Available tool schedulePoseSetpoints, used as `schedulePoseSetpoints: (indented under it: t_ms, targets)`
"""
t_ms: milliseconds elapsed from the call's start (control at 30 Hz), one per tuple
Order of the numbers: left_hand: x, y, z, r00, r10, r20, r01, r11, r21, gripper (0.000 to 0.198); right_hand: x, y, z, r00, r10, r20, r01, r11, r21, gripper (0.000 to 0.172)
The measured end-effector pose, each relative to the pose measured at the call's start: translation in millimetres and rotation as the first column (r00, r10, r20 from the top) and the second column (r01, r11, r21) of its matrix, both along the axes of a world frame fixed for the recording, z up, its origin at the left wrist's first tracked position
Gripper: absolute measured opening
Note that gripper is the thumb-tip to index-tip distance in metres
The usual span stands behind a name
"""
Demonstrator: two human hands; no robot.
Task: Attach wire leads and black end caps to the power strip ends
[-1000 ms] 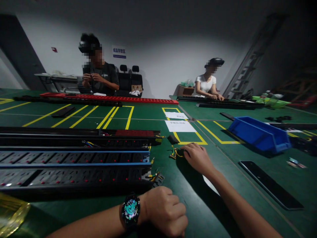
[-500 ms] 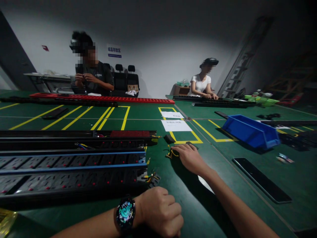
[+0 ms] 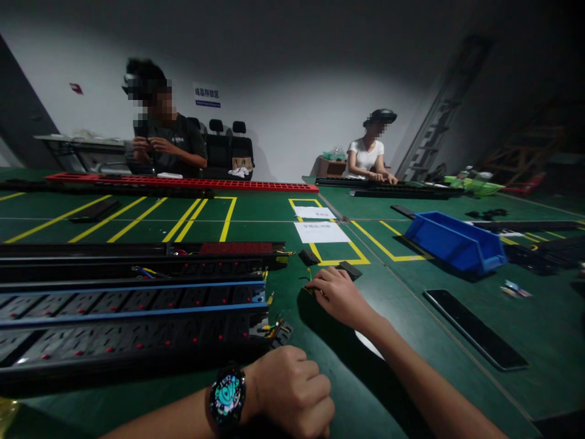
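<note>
My right hand [image 3: 338,296] is over the green tabletop, its fingers bent down and pinched on a small yellow-green wire piece [image 3: 309,288], mostly covered by them. My left hand [image 3: 292,387], with a watch [image 3: 227,396] on its wrist, is closed in a fist near the front edge. What it holds, if anything, is hidden. Left of both hands lie long black power strips [image 3: 150,338] with red dots, their loose wires [image 3: 276,329] sticking out at the right ends. Two small black pieces, one being an end block [image 3: 350,270], lie just beyond my right hand.
White paper sheets [image 3: 322,232] lie within yellow tape lines. A blue bin [image 3: 457,244] and a phone [image 3: 475,329] are to the right. Across the table, a long red frame [image 3: 183,182] lies before one person [image 3: 171,143]; another person [image 3: 368,155] works at dark strips.
My right hand's fingers have drawn in over the yellow-green wire piece, covering more of it. My left fist stays almost in place. The view has shifted slightly.
</note>
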State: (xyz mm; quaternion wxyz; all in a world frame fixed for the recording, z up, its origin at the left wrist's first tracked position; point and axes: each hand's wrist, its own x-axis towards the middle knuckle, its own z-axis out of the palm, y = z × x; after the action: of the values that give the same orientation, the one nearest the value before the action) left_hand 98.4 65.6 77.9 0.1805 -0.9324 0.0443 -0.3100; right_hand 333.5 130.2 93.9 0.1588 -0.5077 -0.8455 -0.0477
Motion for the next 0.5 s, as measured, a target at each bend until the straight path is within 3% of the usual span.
schedulePoseSetpoints:
  t_ms: [267, 500]
  targets:
    - [-0.7, 0.3, -0.6, 0.999, 0.01, -0.049, -0.01, 1.0, 0.004, 0.052, 2.8, 1.7, 0.3, 0.999, -0.035, -0.016, 0.034, 0.996, -0.079, 0.017]
    - [-1.6, 1.1, -1.3, 0.999, 0.008, -0.044, -0.007, 1.0, 0.008, 0.051, 4.1, 3.8, -1.7, 0.994, -0.088, -0.061, 0.085, 0.995, -0.046, 0.017]
